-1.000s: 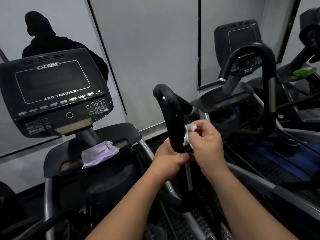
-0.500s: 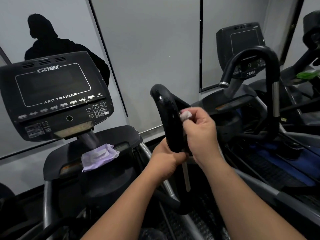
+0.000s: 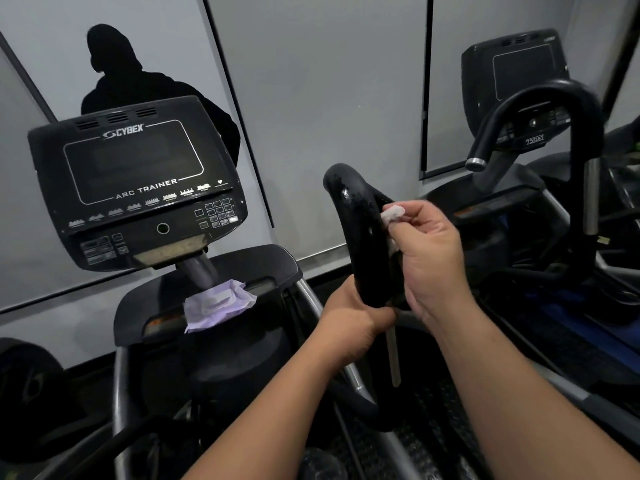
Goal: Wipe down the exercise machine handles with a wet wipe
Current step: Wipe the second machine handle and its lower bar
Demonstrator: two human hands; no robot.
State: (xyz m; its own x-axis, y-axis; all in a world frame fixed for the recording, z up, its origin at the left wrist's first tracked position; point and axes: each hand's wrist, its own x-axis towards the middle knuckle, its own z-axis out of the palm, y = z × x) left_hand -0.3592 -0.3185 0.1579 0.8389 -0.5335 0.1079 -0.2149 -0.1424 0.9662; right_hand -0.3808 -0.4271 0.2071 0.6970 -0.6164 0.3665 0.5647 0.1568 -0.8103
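Observation:
A black curved machine handle [image 3: 356, 223] rises in the middle of the view, its surface glistening wet near the top. My left hand [image 3: 356, 313] grips the handle's lower end from the left. My right hand [image 3: 429, 258] presses a crumpled white wet wipe [image 3: 393, 213] against the handle's right side, just below the bend. Part of the wipe is hidden under my fingers.
The Cybex Arc Trainer console [image 3: 138, 181] stands to the left, with a purple wipe packet [image 3: 218, 303] on the shelf below it. A second machine with a tall looped handle [image 3: 540, 109] and console stands on the right. A grey wall panel lies behind.
My right hand has slid the wipe up the handle's right side, from just above my left hand to near the bend. My left hand has kept its grip.

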